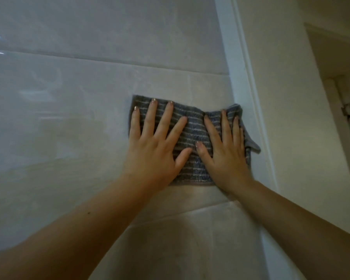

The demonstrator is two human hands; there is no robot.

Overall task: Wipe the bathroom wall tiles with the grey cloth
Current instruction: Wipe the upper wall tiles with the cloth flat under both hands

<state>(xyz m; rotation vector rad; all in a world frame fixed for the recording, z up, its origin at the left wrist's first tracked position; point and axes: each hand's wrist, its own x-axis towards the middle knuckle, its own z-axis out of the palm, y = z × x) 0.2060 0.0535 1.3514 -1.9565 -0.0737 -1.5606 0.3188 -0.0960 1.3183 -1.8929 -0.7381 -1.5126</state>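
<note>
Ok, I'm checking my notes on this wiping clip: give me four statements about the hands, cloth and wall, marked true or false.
1. The left hand and the right hand both press flat on the grey striped cloth. True.
2. The cloth is bunched in a fist. False: it is spread against the wall tiles.
3. The cloth's right edge reaches the white door frame. True.
4. The cloth is plain grey. False: pale stripes cross it.

glossy pale wall tiles (69,122) bear the striped grey cloth (194,129), spread flat against them.
</note>
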